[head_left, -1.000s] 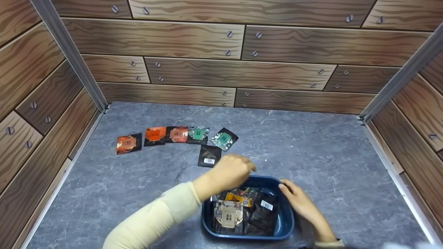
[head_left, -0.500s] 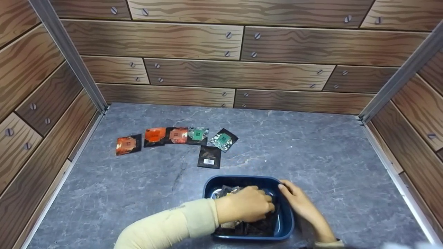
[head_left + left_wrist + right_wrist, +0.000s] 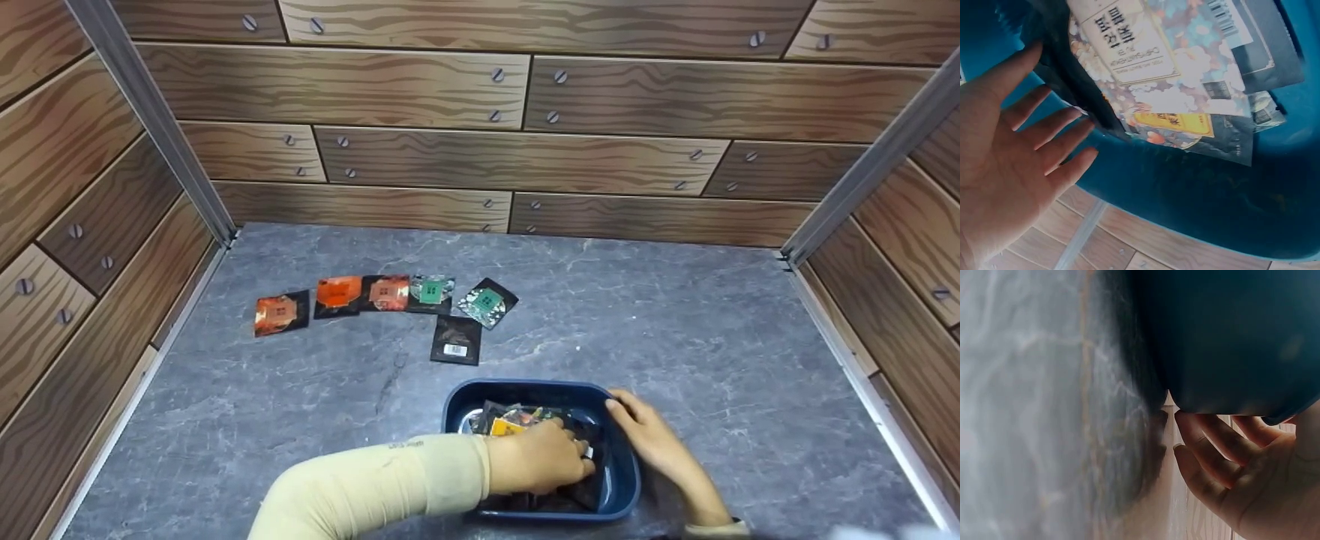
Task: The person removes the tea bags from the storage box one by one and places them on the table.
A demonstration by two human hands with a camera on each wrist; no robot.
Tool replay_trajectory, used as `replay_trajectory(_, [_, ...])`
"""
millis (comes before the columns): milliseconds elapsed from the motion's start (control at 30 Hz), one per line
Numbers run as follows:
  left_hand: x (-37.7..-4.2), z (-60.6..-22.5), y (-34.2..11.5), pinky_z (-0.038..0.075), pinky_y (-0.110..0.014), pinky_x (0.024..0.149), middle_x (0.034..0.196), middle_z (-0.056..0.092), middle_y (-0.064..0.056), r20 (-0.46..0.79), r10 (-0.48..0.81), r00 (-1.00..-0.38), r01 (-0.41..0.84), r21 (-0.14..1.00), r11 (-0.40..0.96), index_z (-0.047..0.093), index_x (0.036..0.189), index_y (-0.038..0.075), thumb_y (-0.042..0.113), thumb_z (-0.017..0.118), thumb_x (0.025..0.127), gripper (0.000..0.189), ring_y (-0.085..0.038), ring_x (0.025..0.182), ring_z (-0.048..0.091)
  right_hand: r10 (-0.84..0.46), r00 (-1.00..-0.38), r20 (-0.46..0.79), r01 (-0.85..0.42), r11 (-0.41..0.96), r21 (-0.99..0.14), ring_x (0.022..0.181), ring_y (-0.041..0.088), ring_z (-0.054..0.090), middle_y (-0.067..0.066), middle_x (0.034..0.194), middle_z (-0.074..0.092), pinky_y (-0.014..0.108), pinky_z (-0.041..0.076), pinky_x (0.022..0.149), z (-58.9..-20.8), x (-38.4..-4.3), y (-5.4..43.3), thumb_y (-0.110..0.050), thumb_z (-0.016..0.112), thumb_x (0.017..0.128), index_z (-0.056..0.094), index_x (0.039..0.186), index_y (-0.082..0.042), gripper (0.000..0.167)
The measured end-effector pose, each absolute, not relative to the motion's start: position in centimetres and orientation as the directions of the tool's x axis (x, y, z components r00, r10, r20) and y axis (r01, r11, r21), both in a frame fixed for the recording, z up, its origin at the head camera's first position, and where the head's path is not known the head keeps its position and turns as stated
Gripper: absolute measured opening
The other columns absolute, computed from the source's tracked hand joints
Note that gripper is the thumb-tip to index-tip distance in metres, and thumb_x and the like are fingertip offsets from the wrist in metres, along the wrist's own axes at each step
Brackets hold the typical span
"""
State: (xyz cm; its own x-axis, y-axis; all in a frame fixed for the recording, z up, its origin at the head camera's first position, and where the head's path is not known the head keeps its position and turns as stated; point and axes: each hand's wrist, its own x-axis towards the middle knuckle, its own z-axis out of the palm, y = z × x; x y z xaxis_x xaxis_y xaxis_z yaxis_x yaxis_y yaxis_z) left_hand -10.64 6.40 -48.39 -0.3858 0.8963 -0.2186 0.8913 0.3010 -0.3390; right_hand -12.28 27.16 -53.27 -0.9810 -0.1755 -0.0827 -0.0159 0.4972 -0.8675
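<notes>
My left hand (image 3: 544,457) reaches down into a blue plastic box (image 3: 525,382) that holds several tea sachets. In the left wrist view its fingers spread loosely, with the thumb and fingertips right at the edge of a black sachet (image 3: 1067,70). Beside that lies a floral chrysanthemum pu-erh sachet (image 3: 1168,95), over one with a yellow label (image 3: 1176,124). A black sachet with a barcode (image 3: 1275,56) is farther back. My right hand (image 3: 656,439) grips the box's right rim, thumb on top and fingers (image 3: 1202,444) curved against the outside wall.
Behind the box, sachets lie on the grey marbled table (image 3: 675,322): an orange-red one (image 3: 281,313), an orange one (image 3: 337,295), a red one (image 3: 388,292), a green one (image 3: 431,291), a tilted green one (image 3: 487,302) and a back-up black one (image 3: 456,337). Wood-patterned walls (image 3: 420,90) enclose the table.
My left hand has moved from above the box's back rim down into the box among the sachets. The right hand stays at the rim, and the sachets on the table have not moved.
</notes>
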Motion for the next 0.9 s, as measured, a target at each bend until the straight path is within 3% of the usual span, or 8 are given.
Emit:
replay_trajectory(233, [-10.7, -48.0, 6.6, 0.047, -0.025, 0.086, 0.113, 0.067, 0.011, -0.25, 0.884, -0.396, 0.905, -0.272, 0.328, 0.062, 0.12, 0.031, 0.046, 0.062, 0.093, 0.031, -0.008, 0.099, 0.064, -0.166, -0.982, -0.089, -0.008, 0.508, -0.861, 0.108, 0.024, 0.059, 0.017, 0.123, 0.063, 0.035, 0.048, 0.092, -53.1, -12.2, 27.1, -0.021, 0.047, 0.106, 0.058, 0.129, 0.001, 0.034])
replay_trajectory(433, [-11.4, -47.5, 6.0, 0.048, -0.023, 0.077, 0.104, 0.07, 0.013, -0.152, 0.924, -0.35, 0.907, -0.303, 0.293, 0.065, 0.112, 0.031, 0.041, 0.058, 0.096, 0.02, -0.007, 0.091, 0.066, -0.169, -0.981, -0.092, -0.005, 0.499, -0.867, 0.103, 0.022, 0.06, 0.016, 0.12, 0.064, 0.034, 0.049, 0.089, -53.0, -12.1, 27.1, -0.023, 0.047, 0.106, 0.058, 0.128, 0.0, 0.034])
replay_trajectory(500, [-11.9, -47.1, 5.6, 0.049, -0.023, 0.08, 0.105, 0.071, 0.013, -0.108, 0.938, -0.329, 0.913, -0.289, 0.287, 0.066, 0.113, 0.031, 0.037, 0.057, 0.098, 0.019, -0.007, 0.091, 0.066, -0.163, -0.983, -0.09, -0.004, 0.503, -0.864, 0.104, 0.022, 0.059, 0.016, 0.121, 0.064, 0.034, 0.048, 0.09, -53.0, -12.1, 27.2, -0.022, 0.047, 0.106, 0.058, 0.128, 0.0, 0.034])
replay_trajectory(633, [-13.0, -46.4, 4.5, 0.05, -0.022, 0.079, 0.102, 0.072, 0.013, 0.047, 0.965, -0.258, 0.928, -0.268, 0.261, 0.068, 0.113, 0.029, 0.036, 0.052, 0.102, 0.021, -0.005, 0.088, 0.066, -0.168, -0.982, -0.081, -0.013, 0.495, -0.869, 0.104, 0.022, 0.059, 0.017, 0.12, 0.063, 0.03, 0.049, 0.088, -53.1, -12.0, 27.2, -0.021, 0.047, 0.106, 0.058, 0.128, 0.002, 0.034])
replay_trajectory(767, [-14.2, -45.7, 3.1, 0.047, -0.017, 0.069, 0.095, 0.071, 0.014, 0.245, 0.956, -0.163, 0.93, -0.286, 0.231, 0.07, 0.109, 0.026, 0.037, 0.052, 0.102, 0.022, -0.004, 0.08, 0.063, -0.182, -0.981, -0.067, -0.031, 0.487, -0.873, 0.099, 0.022, 0.06, 0.016, 0.117, 0.064, 0.028, 0.05, 0.084, -53.2, -12.1, 27.2, -0.021, 0.047, 0.106, 0.058, 0.128, 0.002, 0.033])
replay_trajectory(900, [-15.1, -45.2, 1.7, 0.048, -0.016, 0.07, 0.096, 0.072, 0.012, 0.393, 0.908, -0.143, 0.931, -0.257, 0.258, 0.071, 0.109, 0.023, 0.033, 0.058, 0.1, 0.019, -0.003, 0.079, 0.063, -0.188, -0.981, -0.046, -0.053, 0.49, -0.87, 0.101, 0.022, 0.06, 0.017, 0.119, 0.064, 0.029, 0.05, 0.085, -53.3, -12.1, 27.2, -0.019, 0.047, 0.106, 0.059, 0.127, 0.002, 0.032])
